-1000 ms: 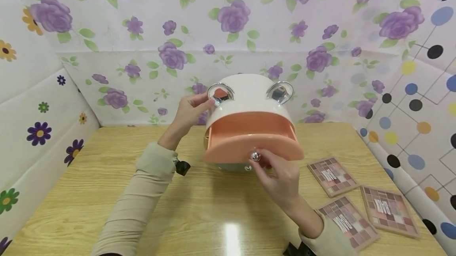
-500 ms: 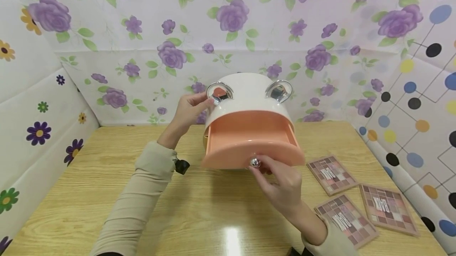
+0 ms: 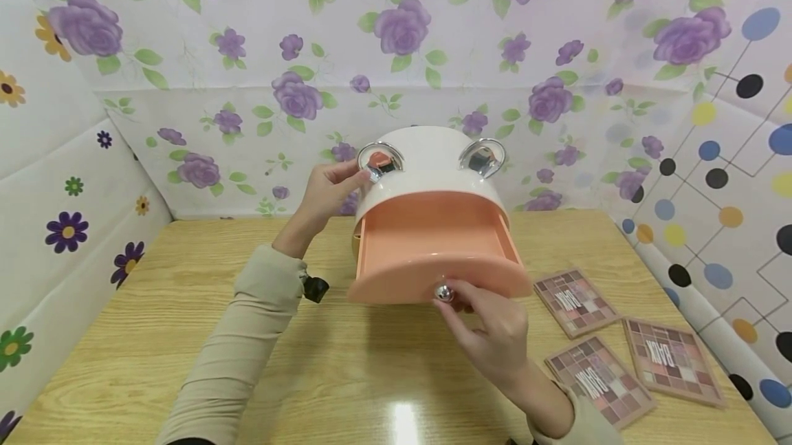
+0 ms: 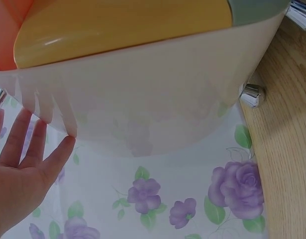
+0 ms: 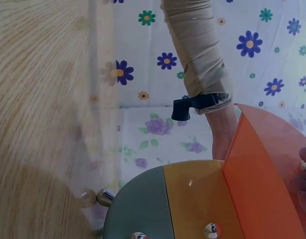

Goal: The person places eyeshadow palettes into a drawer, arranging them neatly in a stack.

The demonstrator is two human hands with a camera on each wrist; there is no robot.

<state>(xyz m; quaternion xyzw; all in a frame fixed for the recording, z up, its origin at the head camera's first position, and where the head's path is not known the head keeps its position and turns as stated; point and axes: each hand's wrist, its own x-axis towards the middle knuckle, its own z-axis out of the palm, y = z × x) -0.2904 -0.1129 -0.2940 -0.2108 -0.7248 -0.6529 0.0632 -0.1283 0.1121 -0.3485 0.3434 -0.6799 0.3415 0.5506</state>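
A small rounded drawer cabinet with a white shell (image 3: 427, 149) and two chrome ears stands at the back of the table. Its orange top drawer (image 3: 396, 287) is pulled well out, and the inside that shows holds nothing. My right hand (image 3: 491, 331) pinches the round chrome knob (image 3: 443, 293) on that drawer's front. My left hand (image 3: 328, 197) touches the cabinet's left side by the ear. In the left wrist view its fingers (image 4: 55, 157) are fairly straight, tips against the white wall. Under the orange drawer, the yellow drawer (image 5: 197, 196) and the grey-green drawer (image 5: 143, 204) are pushed in.
Several flat makeup palettes lie at the right of the table: one palette (image 3: 575, 302) nearest the cabinet, a second palette (image 3: 600, 382) in front, a third palette (image 3: 673, 361) farther right. Flowered cloth (image 3: 247, 87) hangs behind the wooden table (image 3: 185, 307).
My right hand has drawn the orange drawer farther out toward me, showing more of its inside. The left hand stays at the cabinet's side.
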